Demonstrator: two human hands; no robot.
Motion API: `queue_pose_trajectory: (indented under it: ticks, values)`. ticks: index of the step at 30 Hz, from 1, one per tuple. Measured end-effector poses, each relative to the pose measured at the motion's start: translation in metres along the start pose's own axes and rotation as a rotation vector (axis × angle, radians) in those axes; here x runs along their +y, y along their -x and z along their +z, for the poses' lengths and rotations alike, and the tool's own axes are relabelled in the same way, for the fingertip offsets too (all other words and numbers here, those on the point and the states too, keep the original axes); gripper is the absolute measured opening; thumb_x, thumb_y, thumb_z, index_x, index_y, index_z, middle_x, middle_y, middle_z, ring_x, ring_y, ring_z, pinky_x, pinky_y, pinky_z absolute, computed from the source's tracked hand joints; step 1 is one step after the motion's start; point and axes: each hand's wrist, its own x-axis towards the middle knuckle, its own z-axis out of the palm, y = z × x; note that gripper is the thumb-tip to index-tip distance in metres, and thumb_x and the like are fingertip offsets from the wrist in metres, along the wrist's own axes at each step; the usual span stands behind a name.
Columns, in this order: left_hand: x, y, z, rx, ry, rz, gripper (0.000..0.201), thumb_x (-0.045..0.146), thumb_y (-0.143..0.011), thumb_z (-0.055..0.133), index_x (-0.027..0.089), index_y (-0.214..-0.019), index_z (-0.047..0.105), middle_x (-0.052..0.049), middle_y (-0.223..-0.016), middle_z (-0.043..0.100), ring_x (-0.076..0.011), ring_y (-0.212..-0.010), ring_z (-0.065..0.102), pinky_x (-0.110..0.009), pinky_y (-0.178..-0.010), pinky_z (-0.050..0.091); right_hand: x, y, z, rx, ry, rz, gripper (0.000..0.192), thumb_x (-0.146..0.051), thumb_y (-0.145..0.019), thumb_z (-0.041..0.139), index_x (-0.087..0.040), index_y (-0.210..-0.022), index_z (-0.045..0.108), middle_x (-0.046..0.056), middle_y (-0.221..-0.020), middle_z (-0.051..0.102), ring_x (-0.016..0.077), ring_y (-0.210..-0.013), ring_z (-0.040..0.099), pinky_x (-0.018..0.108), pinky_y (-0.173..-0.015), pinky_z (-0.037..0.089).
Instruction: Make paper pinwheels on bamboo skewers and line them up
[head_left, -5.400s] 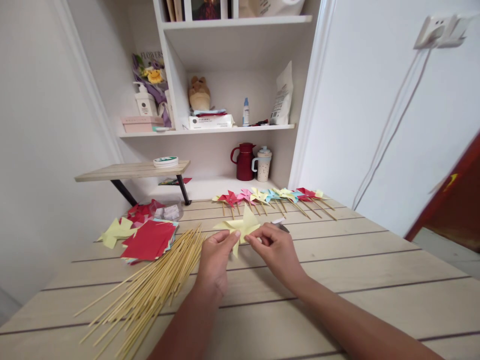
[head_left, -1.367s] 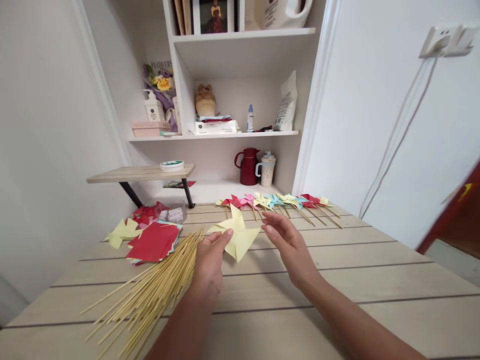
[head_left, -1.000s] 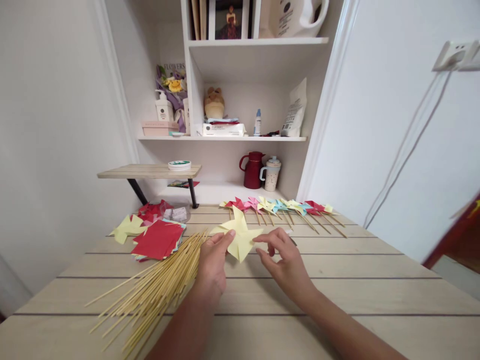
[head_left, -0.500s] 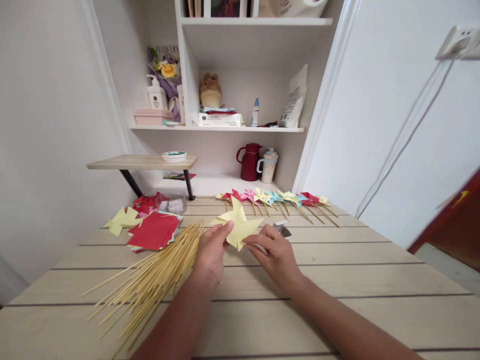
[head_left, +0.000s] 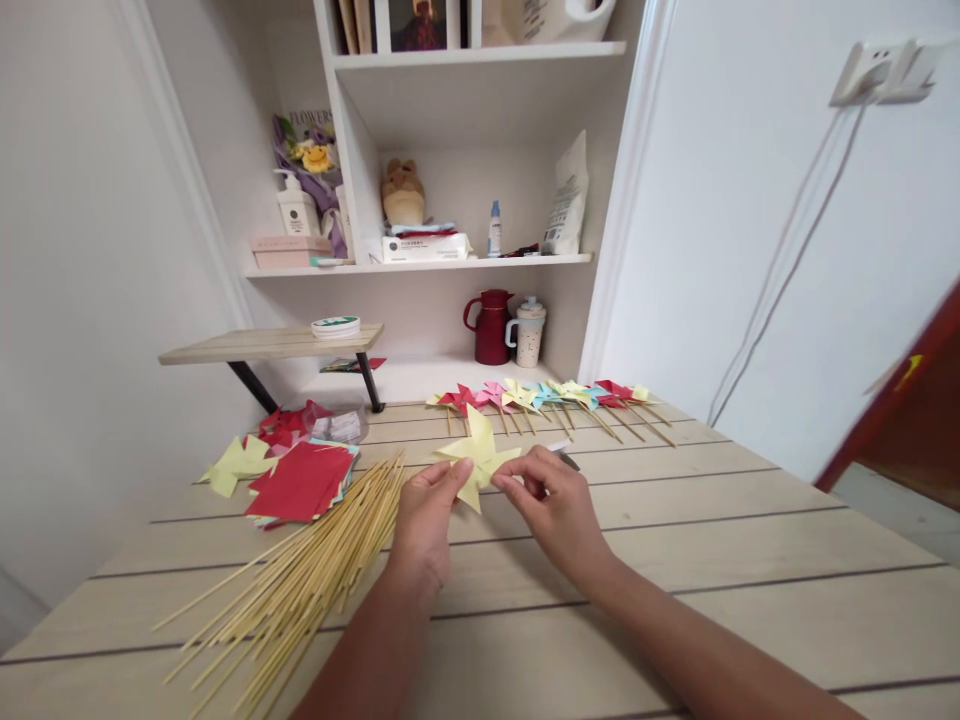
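Observation:
A pale yellow paper pinwheel (head_left: pixel 480 462) is held up over the table between my two hands. My left hand (head_left: pixel 427 510) pinches its lower left side between thumb and fingers. At its right, the thumb and fingers of my right hand (head_left: pixel 553 500) are pinched on the tip of a blade. Left of my left hand lies a fanned bundle of thin wooden sticks (head_left: pixel 322 570). Beyond the bundle is a stack of square paper sheets (head_left: pixel 300 482), red on top. Another yellow pinwheel (head_left: pixel 234 466) without a stick lies beside the stack.
Several coloured pinwheels on sticks (head_left: pixel 555 396) lie in a row along the table's back. A clear plastic box (head_left: pixel 341 425) stands near red paper pieces (head_left: pixel 289 425). Behind are a small raised shelf (head_left: pixel 277 343), a red jug (head_left: pixel 492 328) and a speckled cup (head_left: pixel 529 335).
The camera view has tilted and shifted slightly. My right fingers have closed in tighter at the pinwheel's right blade; my left hand keeps its hold.

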Motion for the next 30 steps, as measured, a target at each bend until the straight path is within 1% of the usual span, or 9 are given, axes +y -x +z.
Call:
queue_pose_trajectory:
  ticks: [6,10,16,21,27,30]
  values:
    - [-0.0005,0.0026,0.0017,-0.050,-0.081,0.065,0.030,0.037,-0.063,0.084,0.014,-0.078,0.076,-0.005,-0.076,0.072,-0.0150,-0.072,0.062,-0.025,-0.071,0.046,0.0002,-0.0020,-0.0011,0.028,-0.009,0.079,0.015,-0.029,-0.083,0.068,-0.021,-0.071,0.070,-0.001,-0.062,0.049,0.0142,-0.057,0.044,0.028,-0.056,0.034]
    - [-0.0010,0.0032,0.0022,-0.073,-0.133,0.100,0.027,0.038,-0.065,0.083,0.013,-0.075,0.075,-0.004,-0.074,0.072,-0.0139,-0.069,0.060,-0.024,-0.068,0.046,0.0004,-0.0028,-0.0013,0.039,-0.020,0.100,0.014,-0.029,-0.082,0.068,-0.020,-0.070,0.070,-0.001,-0.061,0.050,0.0142,-0.057,0.044,0.029,-0.056,0.034]
    - [-0.0026,0.0021,0.0018,-0.066,-0.183,0.110,0.029,0.040,-0.064,0.082,0.013,-0.074,0.076,-0.004,-0.073,0.070,-0.0134,-0.067,0.059,-0.024,-0.065,0.045,0.0003,-0.0042,-0.0010,0.044,-0.029,0.106,0.014,-0.027,-0.080,0.069,-0.020,-0.068,0.069,-0.002,-0.059,0.049,0.0138,-0.056,0.045,0.028,-0.055,0.034]
    - [-0.0016,0.0035,0.0035,-0.060,-0.163,0.105,0.028,0.040,-0.063,0.083,0.014,-0.072,0.076,-0.003,-0.072,0.070,-0.0127,-0.066,0.058,-0.023,-0.064,0.045,-0.0002,-0.0054,-0.0007,0.055,-0.035,0.126,0.014,-0.025,-0.079,0.068,-0.019,-0.066,0.069,-0.003,-0.058,0.049,0.0130,-0.055,0.045,0.027,-0.055,0.034]
    - [-0.0014,0.0046,0.0051,-0.076,-0.164,0.105,0.028,0.039,-0.064,0.082,0.013,-0.074,0.076,-0.004,-0.072,0.070,-0.0132,-0.067,0.058,-0.024,-0.065,0.045,0.0004,-0.0055,-0.0005,0.052,-0.038,0.088,0.013,-0.023,-0.079,0.069,-0.018,-0.066,0.069,-0.002,-0.059,0.049,0.0130,-0.056,0.045,0.026,-0.056,0.034]
    - [-0.0001,0.0052,0.0060,-0.075,-0.184,0.101,0.029,0.040,-0.065,0.082,0.013,-0.076,0.077,-0.006,-0.076,0.072,-0.0146,-0.070,0.059,-0.025,-0.067,0.045,0.0013,-0.0052,-0.0007,0.056,-0.045,0.079,0.013,-0.024,-0.079,0.069,-0.018,-0.067,0.069,-0.002,-0.060,0.050,0.0130,-0.057,0.045,0.026,-0.056,0.034]
